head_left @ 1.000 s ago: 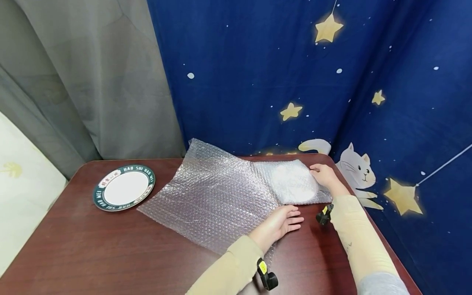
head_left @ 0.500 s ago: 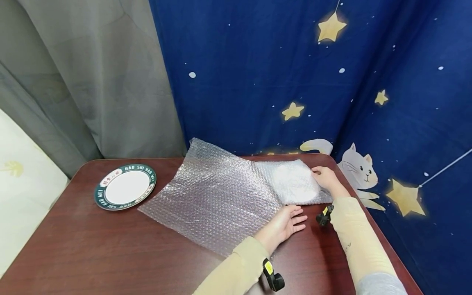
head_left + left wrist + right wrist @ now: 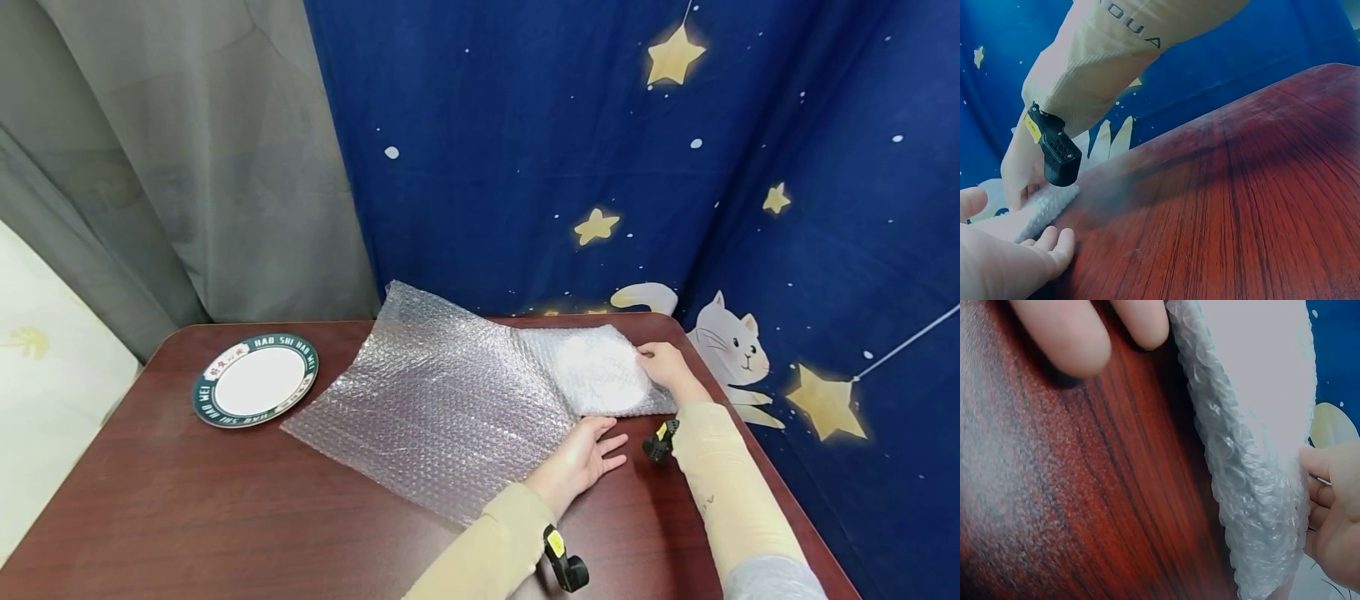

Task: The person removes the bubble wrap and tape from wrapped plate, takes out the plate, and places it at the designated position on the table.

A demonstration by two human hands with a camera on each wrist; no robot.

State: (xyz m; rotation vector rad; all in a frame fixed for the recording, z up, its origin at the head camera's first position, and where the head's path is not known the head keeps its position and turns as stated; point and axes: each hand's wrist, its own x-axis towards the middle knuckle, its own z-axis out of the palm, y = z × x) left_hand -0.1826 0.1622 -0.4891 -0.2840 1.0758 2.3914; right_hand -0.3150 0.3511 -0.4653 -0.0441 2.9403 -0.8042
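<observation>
A large sheet of clear bubble wrap [image 3: 450, 400] lies on the table, its right part folded over a flat, round white thing [image 3: 600, 371] that looks like a plate. At the right end of this folded packet, my right hand [image 3: 666, 368] pinches the bubble wrap; in the right wrist view the thumb [image 3: 1319, 461] lies on top and the fingers curl at the edge. My left hand [image 3: 576, 462] rests at the packet's near edge, palm turned sideways and fingers spread. Its thumb side meets the wrap; its other fingers [image 3: 1060, 247] stand over bare wood.
A plate with a dark green lettered rim [image 3: 201, 398] lies at the table's far left. The brown table [image 3: 225, 508] ends at a blue star-patterned curtain [image 3: 487, 167] behind and to the right. Each wrist bears a small black camera [image 3: 566, 560].
My left hand has shifted slightly right and its fingers have spread apart. The right hand has slid slightly right and down along the packet's end. The plate and sheet stay put.
</observation>
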